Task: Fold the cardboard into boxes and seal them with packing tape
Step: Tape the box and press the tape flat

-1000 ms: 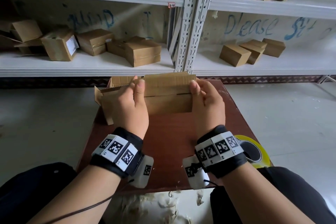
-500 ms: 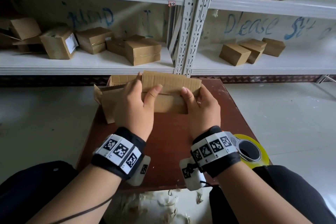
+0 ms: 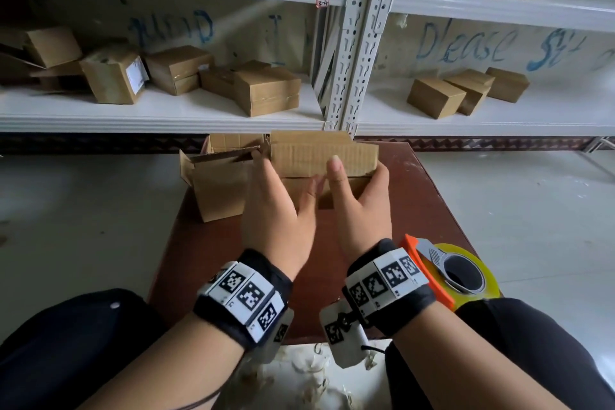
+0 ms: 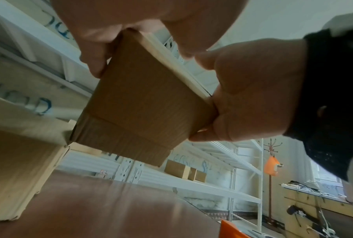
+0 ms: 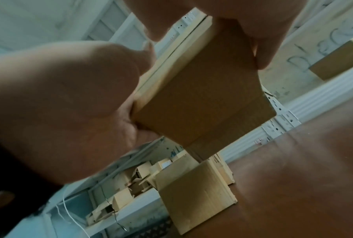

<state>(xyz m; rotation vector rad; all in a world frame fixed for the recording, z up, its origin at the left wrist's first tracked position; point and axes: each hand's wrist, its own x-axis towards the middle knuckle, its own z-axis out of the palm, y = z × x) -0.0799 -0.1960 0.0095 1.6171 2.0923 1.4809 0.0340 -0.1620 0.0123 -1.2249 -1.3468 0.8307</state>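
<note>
Above the brown bench (image 3: 429, 210), the person holds a flattened piece of cardboard (image 3: 324, 153) lifted clear of the surface, the left hand (image 3: 276, 210) grasping its left end with fingers behind and thumb in front, the right hand (image 3: 361, 196) clasped on the right end with its thumb pressed on the near face. Just to the left stands an open cardboard box (image 3: 218, 190) on the bench, and the tape dispenser (image 3: 456, 273) with its yellowish roll lies at the near right corner beside the right wrist. Behind, folded boxes (image 3: 266, 91) sit on white shelves (image 3: 159, 116).
</note>
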